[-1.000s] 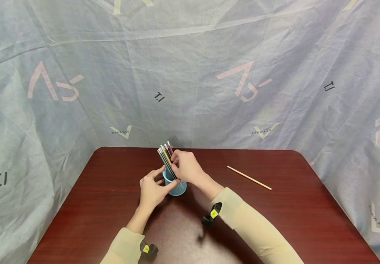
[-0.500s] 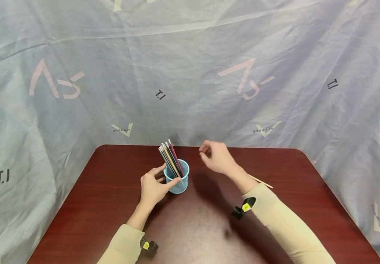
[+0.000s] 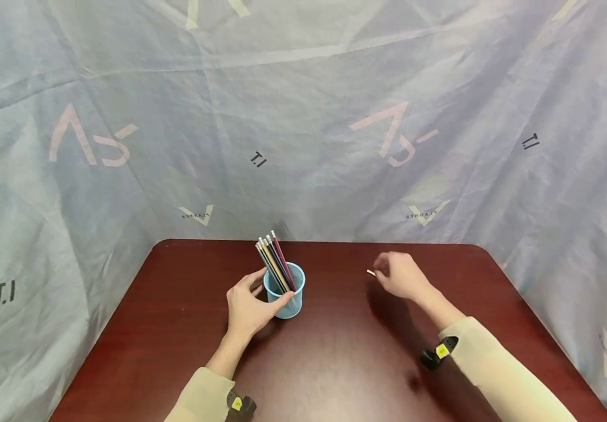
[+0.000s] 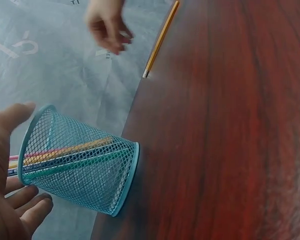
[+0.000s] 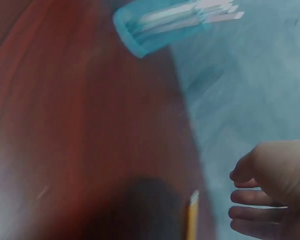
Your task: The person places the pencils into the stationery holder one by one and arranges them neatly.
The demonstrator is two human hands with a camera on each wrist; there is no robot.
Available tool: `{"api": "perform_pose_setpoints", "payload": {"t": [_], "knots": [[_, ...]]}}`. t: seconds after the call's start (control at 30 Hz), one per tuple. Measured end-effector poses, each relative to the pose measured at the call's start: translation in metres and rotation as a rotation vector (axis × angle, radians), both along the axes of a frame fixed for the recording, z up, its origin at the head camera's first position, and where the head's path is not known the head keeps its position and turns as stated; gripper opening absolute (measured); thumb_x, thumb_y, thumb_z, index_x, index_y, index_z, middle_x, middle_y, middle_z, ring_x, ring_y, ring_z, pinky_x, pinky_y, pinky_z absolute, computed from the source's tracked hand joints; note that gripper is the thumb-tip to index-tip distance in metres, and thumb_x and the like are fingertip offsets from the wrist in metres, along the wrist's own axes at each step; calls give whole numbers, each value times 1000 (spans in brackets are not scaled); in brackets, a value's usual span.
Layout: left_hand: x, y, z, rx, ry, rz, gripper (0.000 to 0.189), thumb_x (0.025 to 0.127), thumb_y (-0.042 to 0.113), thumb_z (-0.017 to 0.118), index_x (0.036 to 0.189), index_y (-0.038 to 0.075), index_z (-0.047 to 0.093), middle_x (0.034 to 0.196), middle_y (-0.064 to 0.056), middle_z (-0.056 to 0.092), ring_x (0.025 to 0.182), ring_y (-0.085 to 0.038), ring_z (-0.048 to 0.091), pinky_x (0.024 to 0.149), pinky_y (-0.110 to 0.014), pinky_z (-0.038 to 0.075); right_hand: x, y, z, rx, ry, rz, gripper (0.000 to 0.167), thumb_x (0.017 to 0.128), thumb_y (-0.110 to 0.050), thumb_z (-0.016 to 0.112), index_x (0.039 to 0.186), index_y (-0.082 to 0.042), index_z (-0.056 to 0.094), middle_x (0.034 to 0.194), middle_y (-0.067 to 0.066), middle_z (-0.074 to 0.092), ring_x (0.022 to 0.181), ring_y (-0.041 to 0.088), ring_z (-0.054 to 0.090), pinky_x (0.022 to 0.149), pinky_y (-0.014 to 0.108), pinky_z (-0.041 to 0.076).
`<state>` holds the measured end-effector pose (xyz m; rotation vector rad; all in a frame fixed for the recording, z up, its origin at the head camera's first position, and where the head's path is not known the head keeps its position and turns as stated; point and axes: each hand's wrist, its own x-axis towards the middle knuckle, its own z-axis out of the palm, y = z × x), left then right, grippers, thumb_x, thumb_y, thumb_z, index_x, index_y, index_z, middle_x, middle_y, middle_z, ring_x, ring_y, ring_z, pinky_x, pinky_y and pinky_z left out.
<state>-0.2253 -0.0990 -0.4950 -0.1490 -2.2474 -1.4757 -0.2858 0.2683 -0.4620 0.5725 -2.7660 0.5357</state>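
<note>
A light blue mesh pencil cup [image 3: 290, 306] stands on the table, holding several pencils [image 3: 268, 258] that lean left with their white eraser ends up. My left hand [image 3: 249, 308] grips the cup near its rim, thumb on the near side and fingers round the far side. To the right, my right hand [image 3: 402, 276] hovers above a yellow pencil [image 4: 162, 39] lying on the table. Its fingers are loosely curled with nothing between them. In the head view this hand covers most of that pencil, leaving only its white end showing.
The dark red wooden table [image 3: 335, 357] has its far edge against a grey printed cloth [image 3: 303, 146], which also hangs along both sides. Wrist cameras sit at the left cuff [image 3: 240, 403] and right cuff [image 3: 437, 353].
My right hand has let go of the pencils in the cup and moved right, over the loose pencil. The left hand has stayed at the cup.
</note>
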Motion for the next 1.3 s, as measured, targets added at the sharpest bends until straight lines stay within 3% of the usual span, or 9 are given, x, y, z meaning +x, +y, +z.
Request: {"api": "perform_pose_setpoints", "payload": {"t": [0.17, 0.37, 0.67, 0.87, 0.97, 1.1, 1.3], "knots": [[2, 2, 0, 20, -29, 17, 78, 65, 35, 104, 131, 6, 75, 121, -12, 80, 103, -28, 81, 92, -42, 67, 7, 25, -30, 51, -38, -85, 12, 87, -8, 79, 96, -1, 76, 83, 11, 73, 75, 25, 68, 68, 46, 60], [3, 1, 1, 28, -55, -4, 81, 65, 33, 105, 133, 3, 74, 123, -18, 78, 100, -32, 81, 89, -46, 67, 13, 38, -49, 43, -116, -129, 20, 88, -11, 82, 102, 2, 76, 88, 13, 72, 79, 26, 68, 72, 47, 62], [5, 3, -2, 46, -70, -25, 81, 64, 33, 105, 132, 3, 74, 121, -18, 78, 98, -31, 81, 87, -43, 67, 20, 39, -66, 47, 9, -143, 7, 84, 4, 79, 88, -1, 77, 79, 7, 69, 74, 25, 69, 67, 44, 62], [-4, 2, 2, 36, -20, 8, 80, 63, 36, 105, 131, 5, 76, 118, -16, 79, 94, -30, 82, 85, -44, 68, 9, 30, -45, 4, 69, -106, 6, 85, 5, 76, 89, 0, 77, 79, 9, 73, 75, 28, 71, 68, 46, 64], [-6, 0, 4, 37, -12, 4, 80, 63, 34, 106, 131, 5, 76, 119, -16, 79, 94, -30, 82, 85, -44, 68, 6, 24, -30, -18, 98, -92, 6, 86, 3, 76, 91, 0, 78, 78, 8, 71, 71, 23, 67, 65, 41, 60], [-6, -2, 5, 32, -21, 6, 80, 62, 31, 106, 131, 4, 76, 121, -17, 79, 94, -31, 82, 84, -44, 68, 9, 13, -10, -71, 72, -88, 7, 90, -2, 76, 95, -5, 79, 78, 3, 71, 69, 15, 60, 64, 33, 51], [-2, -1, 2, 9, -43, -6, 81, 65, 34, 105, 133, 2, 74, 124, -19, 78, 97, -31, 81, 85, -44, 68, 20, 0, 12, -155, 73, -83, 8, 93, -7, 77, 99, -9, 81, 86, 2, 78, 74, 15, 68, 69, 33, 55]]}}
